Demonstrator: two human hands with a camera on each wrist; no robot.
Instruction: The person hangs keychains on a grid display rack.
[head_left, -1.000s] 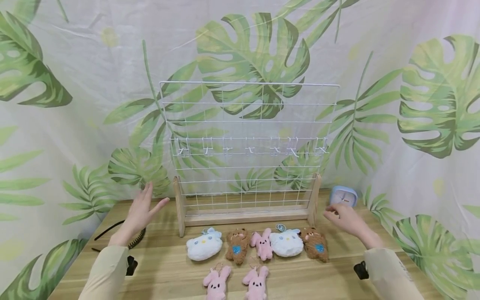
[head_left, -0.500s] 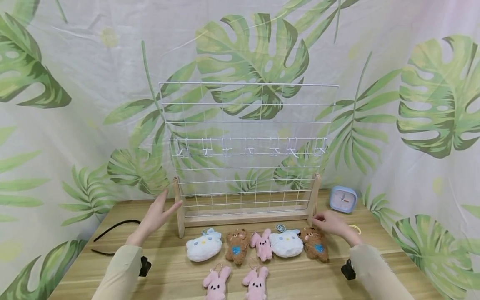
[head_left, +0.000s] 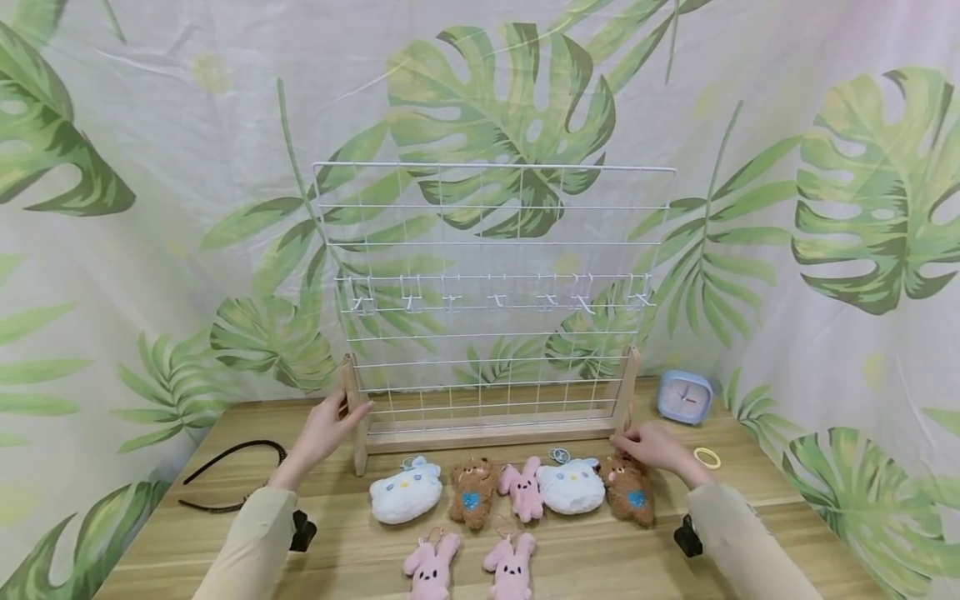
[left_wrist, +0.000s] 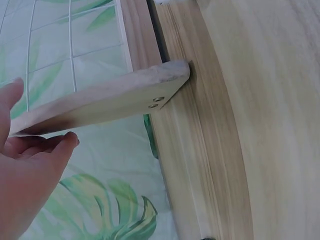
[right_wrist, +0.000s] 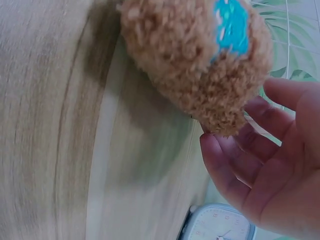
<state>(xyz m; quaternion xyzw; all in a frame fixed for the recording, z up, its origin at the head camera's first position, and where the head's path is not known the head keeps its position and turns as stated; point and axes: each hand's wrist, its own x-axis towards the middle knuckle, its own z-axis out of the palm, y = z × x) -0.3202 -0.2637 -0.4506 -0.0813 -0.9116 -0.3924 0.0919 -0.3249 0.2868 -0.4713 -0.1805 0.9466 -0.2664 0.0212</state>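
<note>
A white wire grid display rack (head_left: 495, 358) stands on two wooden posts. My left hand (head_left: 322, 433) grips its left post (head_left: 352, 417), thumb in front and fingers behind. In the left wrist view the bent fingers (left_wrist: 65, 145) lie against the post's side. My right hand (head_left: 656, 450) curls its fingers round the foot of the right post (head_left: 626, 392), their tips partly hidden by a brown plush bear (right_wrist: 185, 55) in the right wrist view. That bear lies just below the hand. Several plush charms, including a white one (head_left: 405, 493) and a pink rabbit (head_left: 431, 571), lie in front.
Several small white hooks (head_left: 495, 300) hang along one wire of the rack. A blue alarm clock (head_left: 685, 397) and a yellow ring (head_left: 707, 457) are at right. A black headband (head_left: 232, 454) lies at left. Leaf-patterned cloth (head_left: 480, 100) hangs behind the wooden table (head_left: 585, 554).
Both hands have moved inward to the rack's posts, the left from beside the headband, the right from in front of the clock. The yellow ring has come into view.
</note>
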